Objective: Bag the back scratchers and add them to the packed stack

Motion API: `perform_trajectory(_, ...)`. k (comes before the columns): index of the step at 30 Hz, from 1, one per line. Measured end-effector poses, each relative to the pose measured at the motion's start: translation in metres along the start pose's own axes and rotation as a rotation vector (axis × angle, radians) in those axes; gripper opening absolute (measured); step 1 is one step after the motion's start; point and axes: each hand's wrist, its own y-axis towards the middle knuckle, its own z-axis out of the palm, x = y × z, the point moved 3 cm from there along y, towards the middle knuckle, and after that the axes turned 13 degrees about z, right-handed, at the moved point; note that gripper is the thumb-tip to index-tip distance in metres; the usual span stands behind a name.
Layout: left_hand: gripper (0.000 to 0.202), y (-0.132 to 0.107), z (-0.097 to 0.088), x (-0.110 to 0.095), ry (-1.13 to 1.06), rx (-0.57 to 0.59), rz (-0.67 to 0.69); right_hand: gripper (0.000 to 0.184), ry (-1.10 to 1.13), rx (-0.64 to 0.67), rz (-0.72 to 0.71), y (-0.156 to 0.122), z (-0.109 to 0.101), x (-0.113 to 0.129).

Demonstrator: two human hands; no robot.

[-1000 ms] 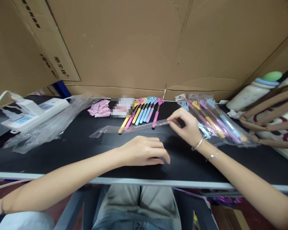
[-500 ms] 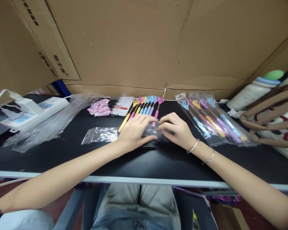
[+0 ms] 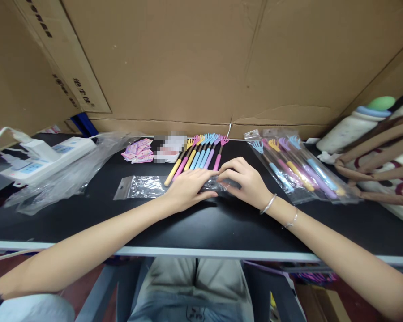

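A long clear plastic bag (image 3: 144,186) lies flat on the black table (image 3: 221,223). My left hand (image 3: 188,190) rests on the bag's middle with fingers stretched flat. My right hand (image 3: 245,181) presses its curled fingertips on the bag's right end, next to the left hand. Just behind both hands lies a row of several loose pastel back scratchers (image 3: 198,156) with yellow, pink, blue and purple handles.
Bagged back scratchers (image 3: 298,170) lie at the right, beside a bottle (image 3: 352,127) and a strapped bag (image 3: 379,165). A power strip (image 3: 43,158) under crumpled plastic (image 3: 70,174) sits at the left. Small pink cards (image 3: 139,150) lie behind. Cardboard (image 3: 201,67) walls the back.
My right hand has laid the lifted bag flat on the table. My left hand moved forward from the table's front onto the bag, and both hands now press it.
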Motion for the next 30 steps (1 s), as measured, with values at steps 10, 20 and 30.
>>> perform_trajectory(10, 0.048, 0.0, 0.0, -0.003, -0.028, 0.062, 0.08, 0.004, 0.042, 0.037, 0.047, 0.002, 0.0, 0.0)
perform_trajectory(20, 0.039, -0.001, 0.008, 0.0, 0.065, 0.04, 0.129, 0.015, 0.336, 0.118, 0.326, 0.001, 0.008, -0.008)
perform_trajectory(30, 0.038, -0.001, 0.007, -0.001, 0.09, 0.005, 0.14, 0.031, 0.697, 0.268, 0.763, -0.005, 0.022, -0.026)
